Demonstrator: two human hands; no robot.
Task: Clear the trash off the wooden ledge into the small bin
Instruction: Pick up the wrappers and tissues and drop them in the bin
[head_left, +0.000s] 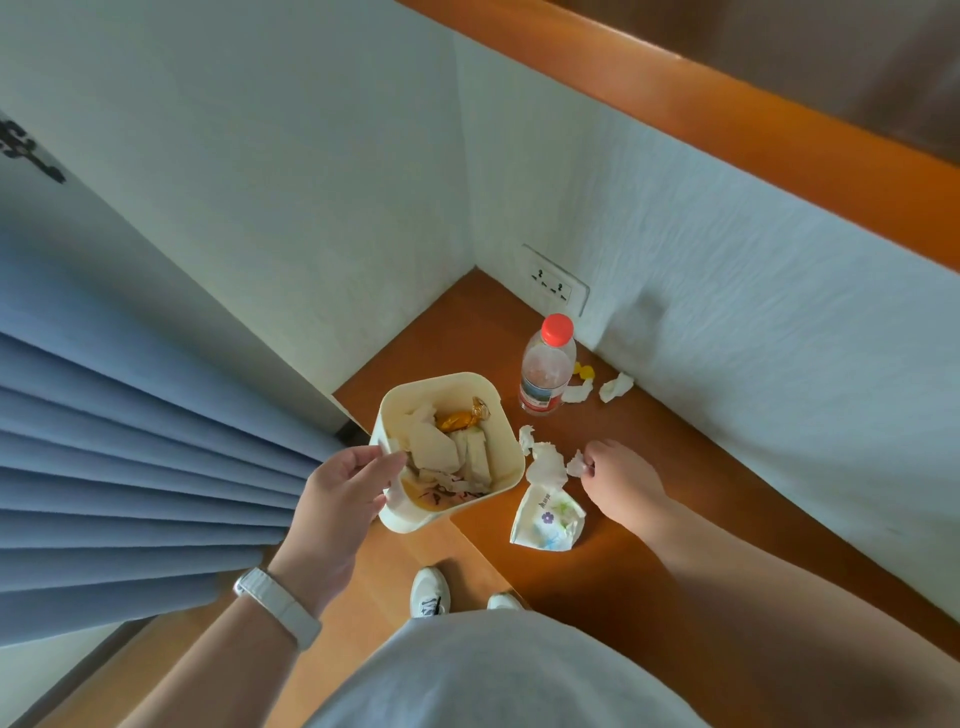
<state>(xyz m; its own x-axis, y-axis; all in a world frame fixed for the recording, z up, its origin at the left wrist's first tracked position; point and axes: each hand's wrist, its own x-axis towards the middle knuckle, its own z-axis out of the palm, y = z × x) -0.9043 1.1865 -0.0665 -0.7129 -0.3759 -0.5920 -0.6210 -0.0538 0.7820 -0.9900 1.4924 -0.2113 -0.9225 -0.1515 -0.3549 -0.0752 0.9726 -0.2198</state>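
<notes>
Seen from the head camera, a person stands at the corner of an orange-brown wooden ledge at centre frame, clearing litter into a small cream plastic bin with rounded corners. The left hand, lower centre-left, is clamped on the bin's near rim, thumb inside, holding it at the ledge's edge. The bin already holds white crumpled paper and an orange sweet wrapper.

Just right of the bin, the right hand has its fingertips closed on a scrap of crumpled white tissue, which lies against a larger torn white tissue. Below them sits a flattened white tissue packet with a purple flower print.

Toward the upper right of the ledge stand a clear plastic bottle with a red cap, two more small white tissue wads and a yellow scrap near the wall.

The risk from here appears to be spillage: the bin looks partly off the ledge's edge and fairly full, so a careless drop of light tissue could miss, or the contents could tip to the floor. Reaching for the far wads might also topple the upright bottle.
</notes>
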